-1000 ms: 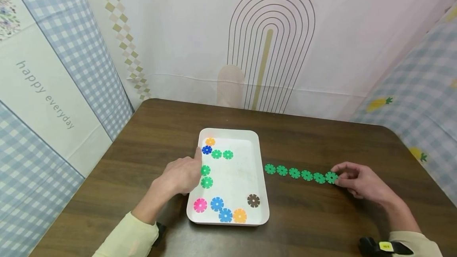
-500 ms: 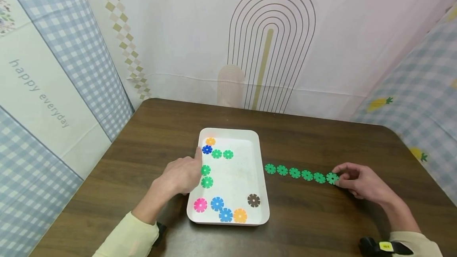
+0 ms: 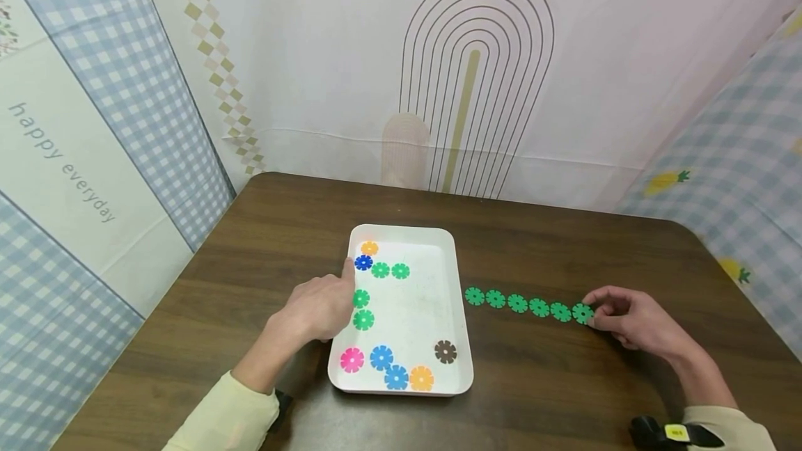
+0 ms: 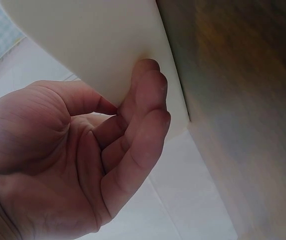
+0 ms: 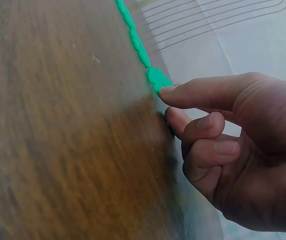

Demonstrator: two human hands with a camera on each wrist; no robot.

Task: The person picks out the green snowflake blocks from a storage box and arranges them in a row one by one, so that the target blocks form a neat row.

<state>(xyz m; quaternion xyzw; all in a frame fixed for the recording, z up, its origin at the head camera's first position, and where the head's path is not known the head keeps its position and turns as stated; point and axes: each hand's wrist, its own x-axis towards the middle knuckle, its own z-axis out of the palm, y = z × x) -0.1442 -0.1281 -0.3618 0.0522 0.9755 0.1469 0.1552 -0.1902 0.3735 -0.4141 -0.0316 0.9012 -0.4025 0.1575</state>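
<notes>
1. A person's right hand [image 3: 635,319] is pinching the end disc [image 3: 582,313] in a row of six green notched discs [image 3: 517,303] between thumb and forefinger, the other fingers curling toward the palm.
2. The row is stretching from beside the right edge of a white tray [image 3: 416,298] toward the right edge of the worktop [image 3: 282,228].
3. The left hand [image 3: 319,308] is gripping the tray's left edge, fingers curling against its outer wall.
4. A brown disc [image 3: 445,351] is lying near the tray's near-right corner, a pink disc [image 3: 352,360] near its near-left.
</notes>
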